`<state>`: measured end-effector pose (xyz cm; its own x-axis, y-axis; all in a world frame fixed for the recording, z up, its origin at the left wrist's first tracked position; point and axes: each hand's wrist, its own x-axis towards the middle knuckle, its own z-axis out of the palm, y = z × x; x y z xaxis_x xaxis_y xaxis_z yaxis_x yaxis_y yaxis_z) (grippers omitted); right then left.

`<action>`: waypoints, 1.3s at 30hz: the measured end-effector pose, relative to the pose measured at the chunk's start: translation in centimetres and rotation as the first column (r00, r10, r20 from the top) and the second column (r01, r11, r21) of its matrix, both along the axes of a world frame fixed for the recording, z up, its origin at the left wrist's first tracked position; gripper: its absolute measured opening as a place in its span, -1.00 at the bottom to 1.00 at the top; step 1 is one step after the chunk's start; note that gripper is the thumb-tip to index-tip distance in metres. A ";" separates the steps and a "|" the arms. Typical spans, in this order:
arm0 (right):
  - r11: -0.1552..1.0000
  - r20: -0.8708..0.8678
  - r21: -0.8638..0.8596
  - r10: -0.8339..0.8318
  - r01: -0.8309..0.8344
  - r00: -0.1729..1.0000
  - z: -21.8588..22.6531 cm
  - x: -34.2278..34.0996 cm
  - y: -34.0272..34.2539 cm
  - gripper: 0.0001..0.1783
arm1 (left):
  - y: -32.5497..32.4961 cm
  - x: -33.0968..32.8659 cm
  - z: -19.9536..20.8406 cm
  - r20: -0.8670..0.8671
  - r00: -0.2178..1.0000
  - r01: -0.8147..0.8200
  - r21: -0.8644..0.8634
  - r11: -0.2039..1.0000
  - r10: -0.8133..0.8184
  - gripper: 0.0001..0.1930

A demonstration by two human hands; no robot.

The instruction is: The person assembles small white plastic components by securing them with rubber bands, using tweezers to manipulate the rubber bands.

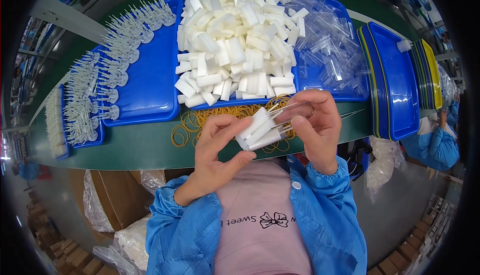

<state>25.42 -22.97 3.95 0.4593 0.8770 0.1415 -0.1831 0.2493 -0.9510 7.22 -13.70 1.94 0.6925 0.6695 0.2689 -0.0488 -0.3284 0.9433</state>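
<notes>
In front of my chest, my left hand (217, 150) is closed around a cluster of white foam blocks (259, 129), gripping its lower end between thumb and fingers. Thin pale rods (281, 109) stick out of the cluster toward the upper right. My right hand (318, 125) curls around the rod ends, thumb and fingertips close together. Between them is what looks like a clear plastic piece (298, 112); its outline is hard to make out. A ring shows on one right finger. Just beyond both hands, tan rubber bands (227, 115) lie in a loose heap on the green table (150, 147).
A big pile of white foam blocks (235, 45) fills the middle blue tray. Clear plastic pieces (327, 45) lie in the tray to its right. Blue trays at left hold upright thin-rod pieces (82, 100). Stacked trays (395, 85) stand at right; a cardboard box (117, 195) sits below the table.
</notes>
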 end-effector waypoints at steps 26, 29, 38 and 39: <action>0.984 0.468 -0.009 -0.152 0.176 0.870 -1.6 2.0 0.0 -0.84 | 0.5 0.6 -1.8 0.115 0.993 -0.004 -0.248 0.969 0.033 -0.56; 0.981 0.457 0.031 -0.184 0.192 0.870 -1.9 1.9 -0.1 -0.84 | 0.7 0.3 -2.2 0.249 0.968 0.127 -0.402 0.907 -0.025 -0.56; 0.967 0.354 0.094 -0.256 0.238 0.900 -0.4 0.4 -0.2 -0.78 | 0.6 0.3 -1.4 0.276 0.961 0.212 -0.657 0.724 -0.031 -0.55; 0.968 0.351 0.094 -0.252 0.234 0.902 -0.3 0.6 -0.2 -0.78 | 0.8 0.2 -1.4 0.274 0.961 0.207 -0.657 0.725 -0.027 -0.55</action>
<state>26.00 -23.22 3.63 0.5681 0.7323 0.3755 0.2391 0.2898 -0.9268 7.44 -12.94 0.53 0.7560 0.6517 -0.0611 -0.2855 0.4124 0.8651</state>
